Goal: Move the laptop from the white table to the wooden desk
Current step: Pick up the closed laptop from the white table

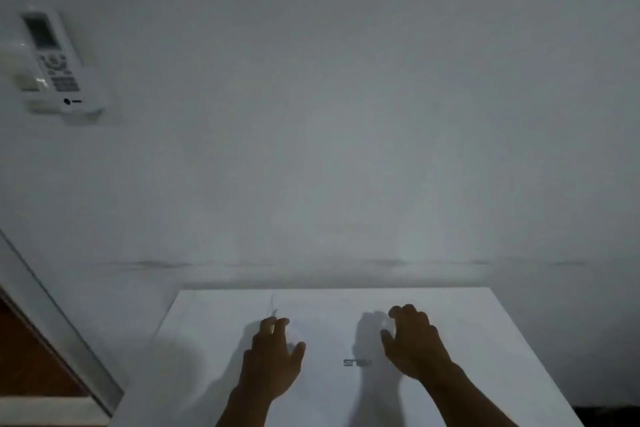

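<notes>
Now both hands, left (pixel 273 357) and right (pixel 412 343), fingers curled, empty, above the closed laptop (pixel 356 362).

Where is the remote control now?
The remote hangs in a holder on the wall, upper left of the head view, far above the left hand.

laptop (pixel 346 340): white, grey logo | wall (pixel 346 114): white | remote (pixel 57 59): white

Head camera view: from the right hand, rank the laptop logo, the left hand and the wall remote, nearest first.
1. Laptop logo, just left of the right hand.
2. Left hand, farther left over the lid.
3. Wall remote, upper left on the wall.
</notes>
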Demonstrator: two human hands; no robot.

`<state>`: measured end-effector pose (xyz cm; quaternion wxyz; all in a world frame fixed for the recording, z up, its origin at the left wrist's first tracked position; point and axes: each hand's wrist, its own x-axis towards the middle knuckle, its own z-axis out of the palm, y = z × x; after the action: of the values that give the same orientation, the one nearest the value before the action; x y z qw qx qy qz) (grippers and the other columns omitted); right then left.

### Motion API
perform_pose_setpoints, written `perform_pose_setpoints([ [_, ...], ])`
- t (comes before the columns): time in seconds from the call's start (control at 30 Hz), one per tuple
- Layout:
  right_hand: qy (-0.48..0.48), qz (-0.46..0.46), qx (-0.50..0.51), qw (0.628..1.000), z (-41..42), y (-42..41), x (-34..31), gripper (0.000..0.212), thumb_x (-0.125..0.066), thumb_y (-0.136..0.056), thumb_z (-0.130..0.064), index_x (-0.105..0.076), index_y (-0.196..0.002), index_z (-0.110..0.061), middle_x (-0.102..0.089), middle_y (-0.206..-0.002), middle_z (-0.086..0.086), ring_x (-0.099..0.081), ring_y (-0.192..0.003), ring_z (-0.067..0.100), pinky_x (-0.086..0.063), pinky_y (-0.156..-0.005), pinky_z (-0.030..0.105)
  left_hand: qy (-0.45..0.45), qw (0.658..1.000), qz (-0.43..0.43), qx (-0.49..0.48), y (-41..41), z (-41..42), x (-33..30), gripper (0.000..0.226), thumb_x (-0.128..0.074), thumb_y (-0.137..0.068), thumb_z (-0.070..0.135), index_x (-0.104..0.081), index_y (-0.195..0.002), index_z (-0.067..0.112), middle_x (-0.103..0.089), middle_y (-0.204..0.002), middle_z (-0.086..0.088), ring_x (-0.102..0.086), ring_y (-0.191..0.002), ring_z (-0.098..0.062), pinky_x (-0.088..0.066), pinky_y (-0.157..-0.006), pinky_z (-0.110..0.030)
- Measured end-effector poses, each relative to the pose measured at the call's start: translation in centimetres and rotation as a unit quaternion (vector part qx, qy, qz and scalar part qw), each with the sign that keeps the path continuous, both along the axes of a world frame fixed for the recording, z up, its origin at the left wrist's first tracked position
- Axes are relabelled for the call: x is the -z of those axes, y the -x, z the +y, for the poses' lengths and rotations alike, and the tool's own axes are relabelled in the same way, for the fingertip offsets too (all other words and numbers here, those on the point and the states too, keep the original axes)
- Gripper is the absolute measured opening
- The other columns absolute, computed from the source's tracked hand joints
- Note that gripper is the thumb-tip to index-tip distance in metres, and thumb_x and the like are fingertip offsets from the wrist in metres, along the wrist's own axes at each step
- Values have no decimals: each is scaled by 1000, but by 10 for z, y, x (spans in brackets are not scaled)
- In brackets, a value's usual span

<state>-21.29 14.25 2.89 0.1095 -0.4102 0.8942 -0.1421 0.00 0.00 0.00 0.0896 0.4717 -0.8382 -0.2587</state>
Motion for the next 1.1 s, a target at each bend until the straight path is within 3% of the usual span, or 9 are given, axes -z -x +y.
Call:
perform_pose_setpoints([
  [0.07, -52, 3, 37, 998, 10, -6, 16, 60, -42, -93, -52, -36, -144, -21, -36, -150, 2, -31, -140, 23, -32, -109, 41, -51, 998, -23, -42, -1, 7, 11, 63, -49, -92, 53, -33, -147, 26, -28, -156, -6, -39, -139, -27, -37, -109, -45],
  [0.17, -39, -30, 119, 992, 31, -12, 43, 78, -48, -87, -62, -27, -149, -21, -23, -159, 3, -19, -147, 25, -25, -114, 47, -73, 994, -45, -72, -3, 17, 25, 69, -47, -92, 56, -24, -151, 29, -30, -157, -7, -33, -142, -29, -31, -110, -52],
  [0.27, 27, -68, 212, 974, 44, -17, 55, 89, -60, -75, -69, -34, -142, -16, -30, -155, 5, -38, -137, 33, -35, -105, 50, -75, 991, -3, -111, -2, 21, 27, 72, -52, -90, 53, -26, -151, 26, -35, -156, -7, -32, -142, -32, -31, -109, -56],
  [0.4, 54, -90, 272, 956, 47, -19, 61, 92, -66, -65, -72, -39, -130, -13, -52, -131, 16, -52, -119, 39, -42, -96, 51, -93, 981, 48, -161, -4, 27, 26, 75, -65, -84, 48, -36, -148, 20, -45, -149, -13, -41, -135, -40, -38, -107, -52],
  [0.57, 42, -122, 300, 945, 43, -7, 57, 86, -66, -65, -70, -44, -127, -14, -57, -120, 19, -52, -112, 43, -42, -95, 51, -110, 977, 61, -172, -10, 28, 24, 75, -70, -79, 51, -41, -142, 24, -49, -143, -14, -49, -128, -40, -42, -104, -48],
  [0.8, 57, -207, 329, 920, 47, 10, 50, 94, -70, -70, -66, -37, -145, -19, -54, -132, 21, -51, -119, 45, -39, -101, 52, -130, 971, 106, -171, -16, 36, 24, 75, -73, -79, 50, -40, -144, 31, -54, -140, -11, -54, -126, -33, -45, -101, -41],
  [0.9, 54, -242, 311, 918, 54, 10, 48, 90, -74, -69, -61, -38, -142, -22, -53, -129, 20, -53, -115, 43, -43, -97, 49, -150, 970, 104, -159, -21, 32, 23, 77, -72, -81, 50, -37, -148, 34, -50, -147, -9, -50, -131, -31, -41, -104, -38],
  [1.03, 98, -307, 255, 912, 71, 17, 43, 90, -78, -72, -49, -35, -147, -20, -53, -140, 15, -54, -112, 31, -43, -89, 38, -172, 970, 101, -141, -26, 33, 26, 79, -71, -83, 49, -35, -150, 32, -41, -153, -12, -42, -138, -31, -37, -110, -42],
  [1.1, 119, -328, 237, 906, 82, 20, 41, 94, -80, -72, -46, -32, -150, -23, -48, -148, 11, -51, -124, 31, -41, -94, 35, -174, 971, 99, -133, -27, 36, 27, 78, -71, -83, 49, -34, -151, 31, -40, -154, -13, -39, -140, -31, -36, -112, -43],
])
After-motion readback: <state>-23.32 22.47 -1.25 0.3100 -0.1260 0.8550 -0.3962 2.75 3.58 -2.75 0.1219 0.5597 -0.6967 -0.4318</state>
